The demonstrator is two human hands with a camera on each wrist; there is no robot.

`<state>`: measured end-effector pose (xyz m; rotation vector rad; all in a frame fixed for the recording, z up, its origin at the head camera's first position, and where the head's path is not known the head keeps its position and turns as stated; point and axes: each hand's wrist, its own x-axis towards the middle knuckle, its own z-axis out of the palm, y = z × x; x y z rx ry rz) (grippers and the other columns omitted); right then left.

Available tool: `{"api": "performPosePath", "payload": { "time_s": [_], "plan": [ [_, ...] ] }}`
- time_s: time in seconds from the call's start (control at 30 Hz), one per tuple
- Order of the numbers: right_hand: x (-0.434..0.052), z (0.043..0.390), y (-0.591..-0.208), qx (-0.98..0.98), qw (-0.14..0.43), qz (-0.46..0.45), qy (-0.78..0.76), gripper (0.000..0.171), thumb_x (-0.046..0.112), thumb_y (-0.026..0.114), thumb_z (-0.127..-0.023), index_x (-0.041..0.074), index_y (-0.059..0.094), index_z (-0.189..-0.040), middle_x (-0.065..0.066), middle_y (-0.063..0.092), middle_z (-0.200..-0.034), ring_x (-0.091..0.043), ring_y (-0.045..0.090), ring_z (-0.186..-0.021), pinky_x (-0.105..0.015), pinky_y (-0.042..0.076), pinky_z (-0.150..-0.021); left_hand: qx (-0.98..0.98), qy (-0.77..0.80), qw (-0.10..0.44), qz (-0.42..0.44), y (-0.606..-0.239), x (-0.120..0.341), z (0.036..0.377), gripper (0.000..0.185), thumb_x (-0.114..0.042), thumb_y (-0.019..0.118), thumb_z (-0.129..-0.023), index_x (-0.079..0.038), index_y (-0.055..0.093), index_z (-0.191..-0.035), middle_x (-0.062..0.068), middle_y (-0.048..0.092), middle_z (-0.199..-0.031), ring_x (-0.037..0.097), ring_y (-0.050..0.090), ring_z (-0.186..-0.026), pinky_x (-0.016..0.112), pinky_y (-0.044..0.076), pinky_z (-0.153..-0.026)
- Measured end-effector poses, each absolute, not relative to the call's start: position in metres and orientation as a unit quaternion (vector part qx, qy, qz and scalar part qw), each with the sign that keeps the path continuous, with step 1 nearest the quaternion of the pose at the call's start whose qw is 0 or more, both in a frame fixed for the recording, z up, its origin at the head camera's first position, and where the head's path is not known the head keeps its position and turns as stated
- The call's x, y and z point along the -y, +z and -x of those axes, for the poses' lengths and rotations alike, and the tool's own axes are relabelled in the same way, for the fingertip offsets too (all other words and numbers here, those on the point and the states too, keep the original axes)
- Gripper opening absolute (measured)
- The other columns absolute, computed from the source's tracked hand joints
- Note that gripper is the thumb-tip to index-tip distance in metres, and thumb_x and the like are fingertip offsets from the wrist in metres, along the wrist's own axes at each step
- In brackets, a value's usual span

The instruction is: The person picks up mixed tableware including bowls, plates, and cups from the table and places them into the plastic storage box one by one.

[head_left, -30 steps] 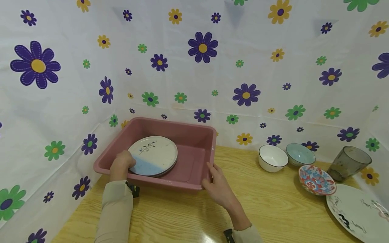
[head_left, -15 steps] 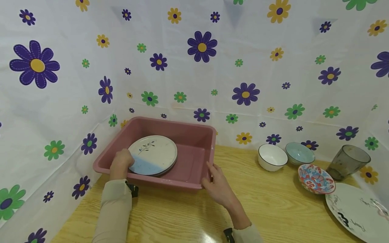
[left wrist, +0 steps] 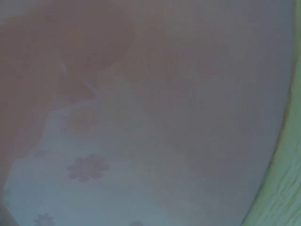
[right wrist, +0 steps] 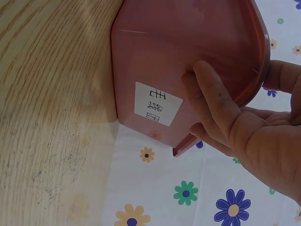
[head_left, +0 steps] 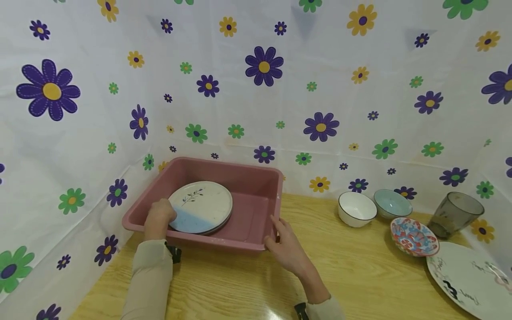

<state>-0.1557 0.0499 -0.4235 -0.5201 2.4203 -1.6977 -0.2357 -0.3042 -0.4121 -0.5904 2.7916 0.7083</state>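
A pink plastic tub [head_left: 256, 209] stands at the back left of the wooden table [head_left: 360, 275]. Inside it a round plate [head_left: 204, 204], white with a leaf sprig and a pale blue lower part, leans on the tub's left side. My left hand [head_left: 159, 217] reaches over the near rim and grips the plate's left edge. My right hand [head_left: 280, 238] grips the tub's near right corner. In the right wrist view its fingers [right wrist: 211, 94] lie against the tub's outer wall [right wrist: 155, 52], beside a white label [right wrist: 157, 104], and the thumb sits beyond the rim. The left wrist view is a pinkish blur.
Right of the tub stand a white bowl [head_left: 357, 208], a pale blue bowl [head_left: 393, 203], a red and blue patterned bowl [head_left: 414, 236], a grey tumbler [head_left: 457, 214] and a large white plate [head_left: 472, 280]. A flowered cloth [head_left: 256, 89] walls the back and left.
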Motion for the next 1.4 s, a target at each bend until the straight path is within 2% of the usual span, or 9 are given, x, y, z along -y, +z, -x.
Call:
{"api": "performPosePath", "payload": {
  "time_s": [0.27,0.4,0.6,0.73,0.8,1.0,1.13,1.27,1.4],
  "plan": [
    [-0.054,0.157,-0.425,-0.809,0.067,0.169,-0.560,0.063,0.014,0.051,-0.099,-0.003,0.026,-0.154,-0.032,0.025,-0.151,-0.023,0.059,-0.096,-0.031,0.051,-0.077,-0.957,0.210,0.054,0.194,-0.405,0.300,0.235,0.034,-0.005,0.051,-0.090,0.017,0.052,-0.116,0.033,0.055,-0.102,0.042,0.054,-0.088,0.055,0.050,-0.078],
    [-0.054,0.157,-0.423,-0.807,0.069,0.172,-0.561,0.063,0.013,0.052,-0.098,-0.002,0.026,-0.154,-0.032,0.025,-0.151,-0.021,0.059,-0.092,-0.029,0.050,-0.075,-0.957,0.212,0.034,0.195,-0.400,0.297,0.229,0.032,-0.008,0.052,-0.092,0.014,0.052,-0.115,0.029,0.055,-0.098,0.042,0.055,-0.086,0.054,0.050,-0.073],
    [-0.054,0.157,-0.420,-0.801,0.056,0.182,-0.567,0.061,0.011,0.053,-0.097,0.001,0.030,-0.153,-0.027,0.031,-0.148,-0.023,0.057,-0.094,-0.030,0.051,-0.075,-0.954,0.240,-0.039,0.178,-0.384,0.279,0.214,0.027,-0.010,0.045,-0.096,0.010,0.054,-0.112,0.026,0.057,-0.095,0.040,0.056,-0.082,0.050,0.047,-0.067],
    [-0.056,0.156,-0.420,-0.802,0.048,0.177,-0.568,0.059,0.011,0.054,-0.097,0.004,0.033,-0.152,-0.025,0.033,-0.149,-0.028,0.059,-0.098,-0.034,0.053,-0.076,-0.951,0.260,-0.090,0.143,-0.374,0.261,0.204,0.037,-0.012,0.042,-0.098,0.009,0.052,-0.125,0.031,0.061,-0.110,0.042,0.060,-0.086,0.055,0.051,-0.071],
    [-0.058,0.156,-0.420,-0.803,0.045,0.175,-0.568,0.058,0.012,0.053,-0.098,0.003,0.033,-0.152,-0.025,0.031,-0.150,-0.031,0.059,-0.103,-0.037,0.054,-0.078,-0.948,0.270,-0.120,0.123,-0.371,0.252,0.199,0.041,-0.014,0.040,-0.098,0.008,0.051,-0.131,0.032,0.062,-0.114,0.041,0.062,-0.084,0.054,0.051,-0.068],
    [-0.068,0.154,-0.419,-0.808,0.022,0.166,-0.565,0.057,0.022,0.056,-0.101,0.003,0.035,-0.150,-0.023,0.029,-0.154,-0.038,0.058,-0.115,-0.043,0.055,-0.084,-0.922,0.319,-0.208,0.068,-0.367,0.224,0.187,0.037,-0.013,0.042,-0.098,0.005,0.058,-0.127,0.024,0.066,-0.082,0.028,0.050,-0.057,0.036,0.038,-0.049],
    [-0.078,0.151,-0.417,-0.819,0.019,0.135,-0.557,0.058,0.019,0.056,-0.100,0.001,0.034,-0.151,-0.024,0.028,-0.155,-0.039,0.057,-0.118,-0.046,0.054,-0.086,-0.910,0.344,-0.227,0.032,-0.366,0.205,0.183,0.035,-0.012,0.045,-0.099,0.005,0.059,-0.126,0.018,0.065,-0.080,0.023,0.049,-0.057,0.032,0.039,-0.052],
    [-0.089,0.148,-0.416,-0.829,0.018,0.118,-0.547,0.057,0.018,0.055,-0.100,0.002,0.034,-0.151,-0.024,0.029,-0.155,-0.039,0.055,-0.121,-0.045,0.055,-0.085,-0.905,0.354,-0.234,0.011,-0.365,0.189,0.180,0.033,-0.011,0.047,-0.099,0.003,0.061,-0.125,0.017,0.068,-0.090,0.024,0.057,-0.065,0.035,0.044,-0.056],
    [-0.096,0.145,-0.414,-0.836,0.015,0.109,-0.537,0.056,0.017,0.055,-0.100,0.004,0.035,-0.151,-0.023,0.030,-0.154,-0.038,0.055,-0.121,-0.045,0.054,-0.086,-0.903,0.355,-0.243,-0.002,-0.363,0.175,0.176,0.029,-0.010,0.051,-0.097,0.003,0.062,-0.122,0.017,0.070,-0.092,0.028,0.060,-0.071,0.041,0.049,-0.062]
  ]
}}
